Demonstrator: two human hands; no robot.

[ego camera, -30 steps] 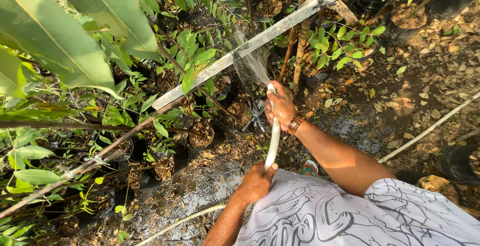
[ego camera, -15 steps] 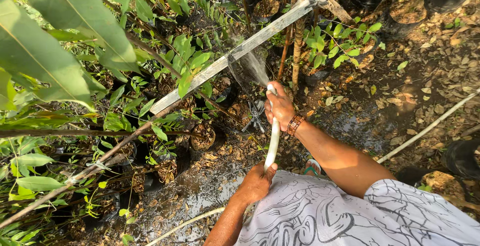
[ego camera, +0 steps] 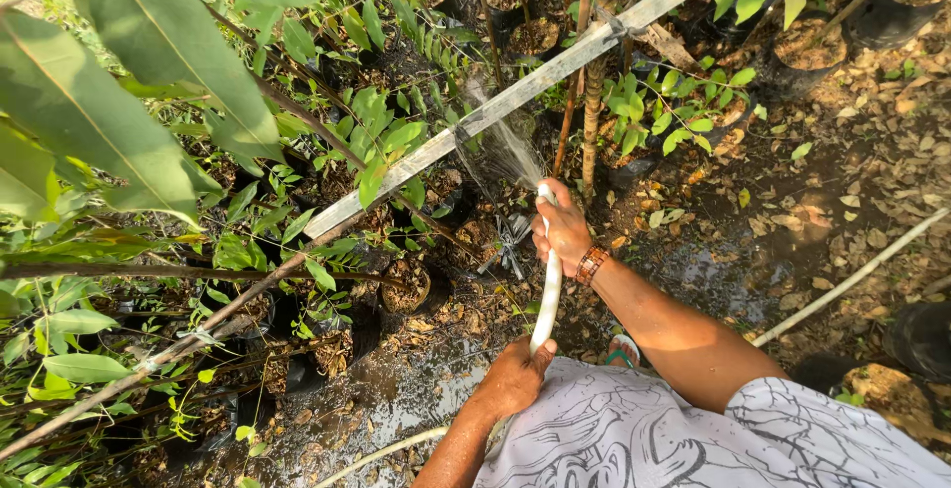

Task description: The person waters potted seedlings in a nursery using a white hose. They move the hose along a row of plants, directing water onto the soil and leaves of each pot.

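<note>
Head view: your right hand point(ego camera: 561, 228) is wrapped tight round the tip of the white hose point(ego camera: 546, 290), w/ water spraying onto potted seedlings point(ego camera: 406, 285) under the grey rail point(ego camera: 535, 87). Your left hand point(ego camera: 515, 377) grips the hose lower down, just above wet ground point(ego camera: 396, 399).

Single head view, looking steeply down, close over hands point(ego camera: 535, 300)

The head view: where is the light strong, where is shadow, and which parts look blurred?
Head view: warm sun falls on the dry leaf ground at right; the potted seedlings at left lie in shade; glare shows on the wet puddle; the large near leaves look soft; the water spray from the white hose is streaked.
</note>
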